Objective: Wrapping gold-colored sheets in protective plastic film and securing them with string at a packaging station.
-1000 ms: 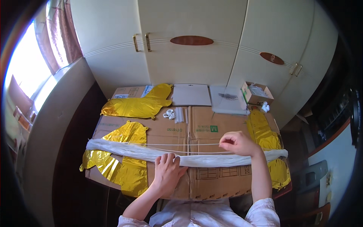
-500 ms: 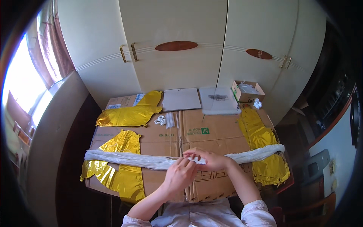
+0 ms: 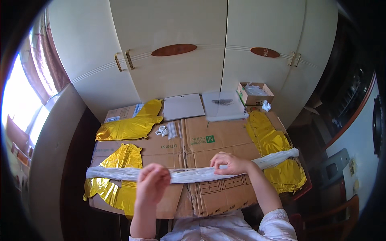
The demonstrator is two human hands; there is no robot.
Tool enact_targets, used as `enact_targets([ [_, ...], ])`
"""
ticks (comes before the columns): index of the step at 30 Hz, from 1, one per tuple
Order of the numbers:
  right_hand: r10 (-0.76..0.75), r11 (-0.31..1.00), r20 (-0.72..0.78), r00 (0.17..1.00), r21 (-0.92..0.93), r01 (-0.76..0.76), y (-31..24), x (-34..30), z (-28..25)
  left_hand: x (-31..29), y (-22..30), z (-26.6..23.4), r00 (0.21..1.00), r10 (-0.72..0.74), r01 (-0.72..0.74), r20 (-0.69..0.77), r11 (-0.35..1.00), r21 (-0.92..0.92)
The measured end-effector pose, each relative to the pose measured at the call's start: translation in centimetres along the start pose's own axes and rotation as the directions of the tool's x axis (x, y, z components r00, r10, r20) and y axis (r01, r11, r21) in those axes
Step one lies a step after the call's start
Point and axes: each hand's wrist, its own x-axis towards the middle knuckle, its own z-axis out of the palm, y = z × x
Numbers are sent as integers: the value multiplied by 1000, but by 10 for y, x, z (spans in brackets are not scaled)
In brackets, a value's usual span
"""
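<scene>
Cardboard (image 3: 225, 148) carries white strands (image 3: 193, 175) nearly edge to edge; both hands (image 3: 152, 182) (image 3: 232, 164) curled, hold unclear.

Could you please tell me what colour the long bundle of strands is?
The bundle is white; it shows best in the head view.
</scene>
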Motion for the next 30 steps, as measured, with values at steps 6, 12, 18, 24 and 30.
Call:
enact_targets([
  [6,248,960,-23,969,-128,-248,27,-49,-16,-23,58,-47,957,290,-272,13,911,-309],
  [12,-40,962,-265,964,-272,-35,-15,-40,-18,-46,55,-55,888,453,-419,-81,868,266],
  [18,-142,869,-214,966,440,225,-93,14,59,-23,-4,14,960,-236,102,153,799,593],
  [24,90,768,-14,996,638,-60,-60,1,80,-32,-28,-20,964,-256,227,68,931,285],
  [30,210,958,-221,952,242,-155,-63,2,98,-41,-55,-11,980,-102,99,-172,995,-27],
])
